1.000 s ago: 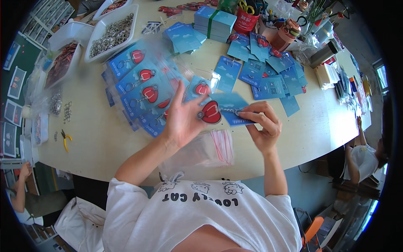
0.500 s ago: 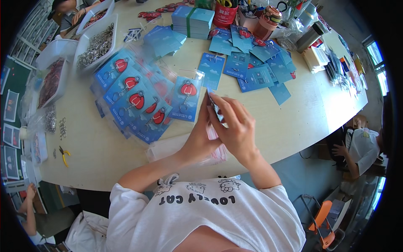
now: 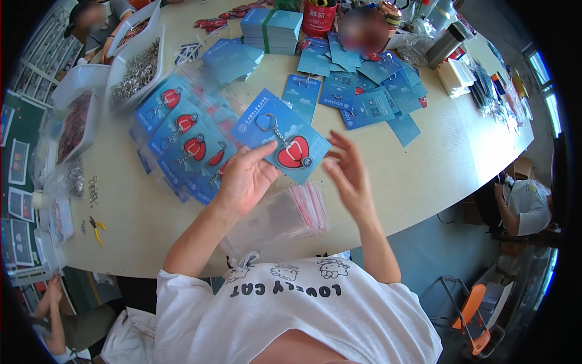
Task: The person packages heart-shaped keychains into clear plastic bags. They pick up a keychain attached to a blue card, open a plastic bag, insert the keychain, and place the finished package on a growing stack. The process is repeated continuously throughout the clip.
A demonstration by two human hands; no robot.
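Note:
A blue card (image 3: 250,124) with a red heart-shaped keychain (image 3: 293,151) on its face is in my left hand (image 3: 245,185), thumb on top at its lower left edge. The keychain's metal ring and short chain lie against the card. Beside the card's right corner, my right hand (image 3: 351,179) has its fingers apart and holds nothing; it is slightly blurred. Below the card, a stack of clear zip bags with red-striped edges (image 3: 276,215) lies near the table edge. To the left are several bagged cards with red keychains (image 3: 194,147), overlapping each other.
Loose blue cards (image 3: 370,109) are spread at the back right. A banded card stack (image 3: 271,33) stands beside a red pen holder (image 3: 319,18). White tubs (image 3: 159,67) of metal rings and red pieces line the left. Yellow-handled pliers (image 3: 96,230) lie at the near left.
The card, edge-on between both hands before, now faces up in my left hand. My right hand has come off it and moved right. The bagged card under it is now hidden.

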